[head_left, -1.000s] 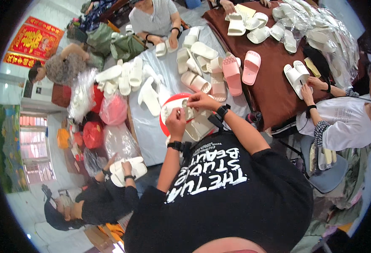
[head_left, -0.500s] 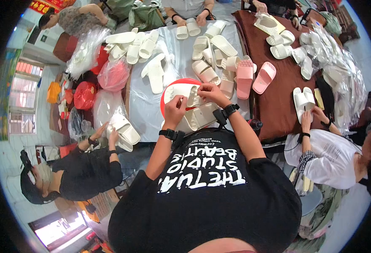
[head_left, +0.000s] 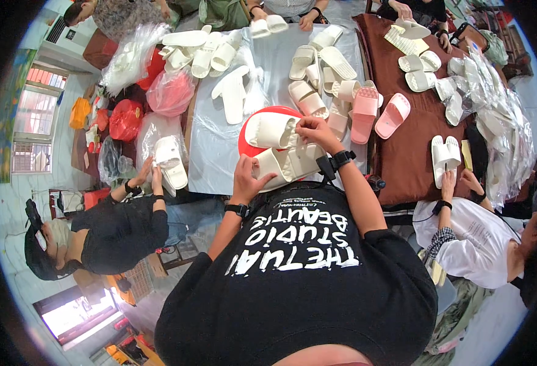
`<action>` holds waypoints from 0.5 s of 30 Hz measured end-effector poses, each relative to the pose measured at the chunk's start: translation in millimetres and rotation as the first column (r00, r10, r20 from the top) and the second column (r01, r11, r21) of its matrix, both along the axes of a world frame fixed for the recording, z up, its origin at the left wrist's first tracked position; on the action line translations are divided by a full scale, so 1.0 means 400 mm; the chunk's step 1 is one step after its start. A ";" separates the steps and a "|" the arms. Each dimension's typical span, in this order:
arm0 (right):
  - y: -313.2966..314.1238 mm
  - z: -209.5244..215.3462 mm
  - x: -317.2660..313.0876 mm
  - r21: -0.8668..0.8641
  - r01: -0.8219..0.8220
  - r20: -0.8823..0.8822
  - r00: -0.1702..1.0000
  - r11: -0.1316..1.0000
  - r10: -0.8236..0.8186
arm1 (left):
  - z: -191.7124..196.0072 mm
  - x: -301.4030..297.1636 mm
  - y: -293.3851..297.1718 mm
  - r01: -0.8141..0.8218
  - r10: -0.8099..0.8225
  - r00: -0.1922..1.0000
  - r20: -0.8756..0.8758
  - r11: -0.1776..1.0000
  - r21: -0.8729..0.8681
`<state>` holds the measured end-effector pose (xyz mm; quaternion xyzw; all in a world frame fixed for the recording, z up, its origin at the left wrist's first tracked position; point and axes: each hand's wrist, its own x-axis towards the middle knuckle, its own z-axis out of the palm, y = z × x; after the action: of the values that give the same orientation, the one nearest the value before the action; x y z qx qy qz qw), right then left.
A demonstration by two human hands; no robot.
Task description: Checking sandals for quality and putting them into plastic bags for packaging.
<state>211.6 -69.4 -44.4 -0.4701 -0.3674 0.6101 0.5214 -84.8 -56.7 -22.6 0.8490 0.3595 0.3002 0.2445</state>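
My left hand (head_left: 249,179) has dropped to clasp the nearer white slide (head_left: 273,165) by the table (head_left: 212,177) edge — one hand per slide — but from here I can't tell my right hand's (head_left: 316,132) grip at the farther white slide (head_left: 270,130).

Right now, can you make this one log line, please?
left hand: at near white slipper; right hand: at far white slipper; pink slippers: to the right
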 end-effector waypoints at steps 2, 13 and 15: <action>-0.006 0.009 0.001 -0.001 -0.017 0.037 0.999 1.000 0.017 | 0.000 0.005 0.003 -0.010 0.010 1.000 0.010 1.000 -0.022; -0.040 0.114 -0.077 0.289 -0.333 0.800 0.598 0.897 -0.035 | -0.005 0.016 0.013 -0.046 0.045 0.999 -0.012 0.997 -0.067; -0.043 0.089 -0.110 0.191 -0.380 0.833 0.550 0.905 0.055 | -0.004 0.019 0.015 -0.040 0.040 0.999 -0.008 0.998 -0.055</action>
<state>167.6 -86.6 -8.6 -0.5453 -0.7227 0.3116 0.2884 -77.3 -50.5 -24.1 0.8357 0.3853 0.2919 0.2605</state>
